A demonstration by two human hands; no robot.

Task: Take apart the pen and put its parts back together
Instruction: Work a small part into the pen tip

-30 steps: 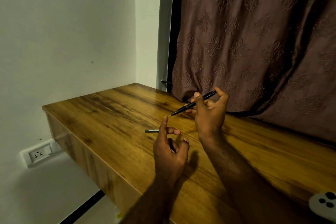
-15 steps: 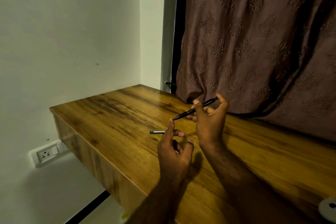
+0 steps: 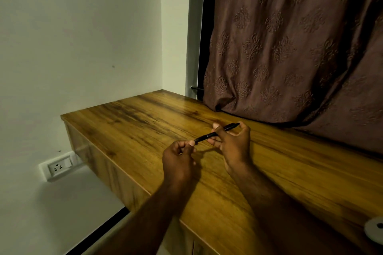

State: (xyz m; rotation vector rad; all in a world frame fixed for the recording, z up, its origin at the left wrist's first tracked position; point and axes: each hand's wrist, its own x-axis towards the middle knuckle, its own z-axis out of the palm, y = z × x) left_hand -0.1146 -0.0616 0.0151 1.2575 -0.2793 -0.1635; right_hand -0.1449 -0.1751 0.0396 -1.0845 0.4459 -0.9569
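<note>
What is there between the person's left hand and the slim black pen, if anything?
Nothing visible. The left hand has its fingertips pinched at the lower tip of the slim black pen, while the right hand grips the barrel further up. Both are above the bare wooden desk.

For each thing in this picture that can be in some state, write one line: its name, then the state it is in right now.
Pen: held above the desk, tilted, gripped at both ends.
Right hand: closed on the pen's upper barrel.
Left hand: fingertips pinching the pen's lower tip end.
Desk: bare wood around the hands.
Curtain: drawn, hem bunched on the desk.
Wall socket: nothing plugged in.
</note>
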